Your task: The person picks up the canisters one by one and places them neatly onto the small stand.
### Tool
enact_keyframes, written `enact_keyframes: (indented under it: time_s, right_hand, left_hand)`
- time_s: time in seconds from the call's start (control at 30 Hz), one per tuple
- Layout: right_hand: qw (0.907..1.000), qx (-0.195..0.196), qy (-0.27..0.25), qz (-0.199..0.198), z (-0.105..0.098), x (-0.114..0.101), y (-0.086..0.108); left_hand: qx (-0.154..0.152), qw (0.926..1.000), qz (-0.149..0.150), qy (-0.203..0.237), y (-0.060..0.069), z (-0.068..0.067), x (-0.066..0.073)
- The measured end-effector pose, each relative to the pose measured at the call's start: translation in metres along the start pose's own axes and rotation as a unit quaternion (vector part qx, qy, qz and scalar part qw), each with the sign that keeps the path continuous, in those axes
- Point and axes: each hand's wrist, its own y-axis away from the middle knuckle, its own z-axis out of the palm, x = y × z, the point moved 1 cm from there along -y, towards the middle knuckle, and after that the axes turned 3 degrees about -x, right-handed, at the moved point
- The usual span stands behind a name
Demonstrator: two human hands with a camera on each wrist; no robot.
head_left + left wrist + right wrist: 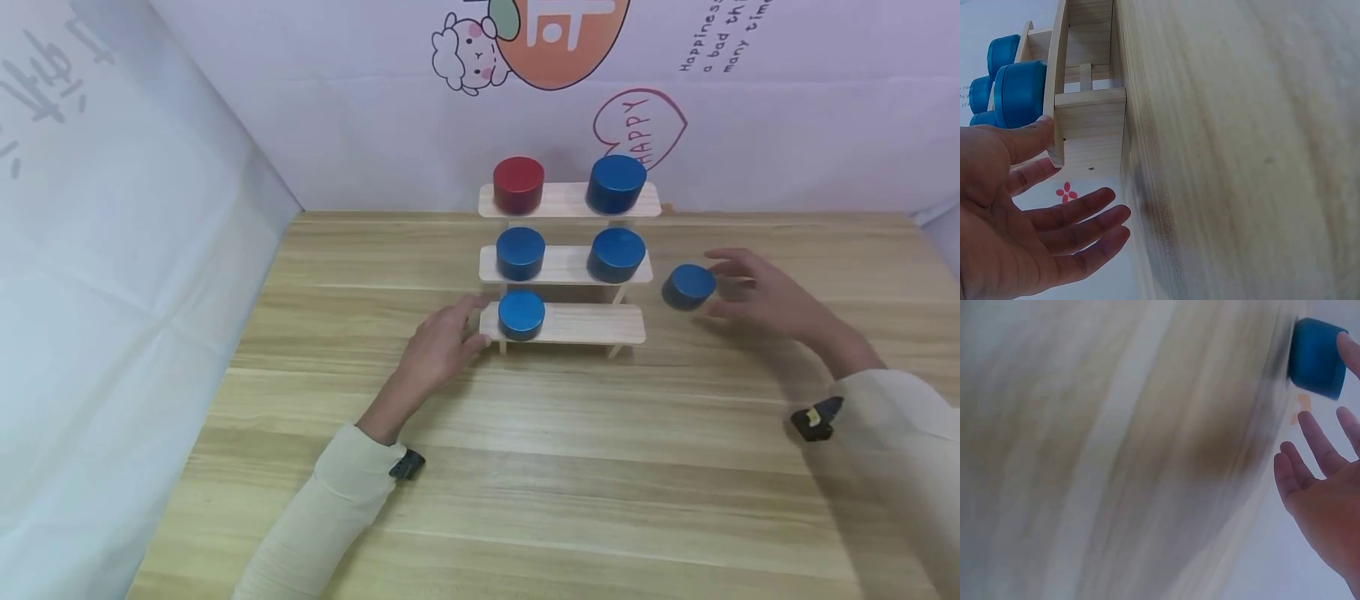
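Note:
A three-tier wooden shelf stand (588, 323) bears several short round cylinders, like small lidded tins. On its lowest tier sits one blue cylinder (521, 315), at the left. My left hand (442, 343) pinches the left end of that tier between thumb and index finger; in the left wrist view the other fingers (1088, 230) stick out free. Right of the stand, a separate blue cylinder (688, 287) stands on the table. Beside it my right hand (765, 296) is spread, thumb and fingers apart. In the right wrist view the thumb overlaps the cylinder's edge; I cannot tell whether it touches.
A red cylinder (518, 185) and a blue cylinder (617, 184) stand on the top tier. Two more blue ones, left (521, 253) and right (616, 256), occupy the middle tier. Behind the wooden table (570, 467) hangs a printed white cloth (360, 125).

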Motion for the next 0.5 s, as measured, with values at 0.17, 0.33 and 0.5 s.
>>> enact_keyframes:
  time_s: [0.17, 0.33, 0.5]
  right_hand:
    - [0.9995, 0.010, 0.007, -0.029, 0.007, -0.007, -0.007]
    - [0.9992, 0.012, 0.017, -0.035, 0.015, -0.009, -0.015]
    - [0.9988, 0.014, 0.035, -0.031, 0.018, -0.010, -0.019]
  left_hand:
    - [-0.002, 1.0000, -0.007, 0.002, 0.000, -0.001, 0.001]
    - [-0.004, 0.9999, -0.011, 0.001, 0.001, 0.000, 0.000]
    - [-0.001, 0.9999, -0.014, -0.007, 0.001, 0.000, 0.001]
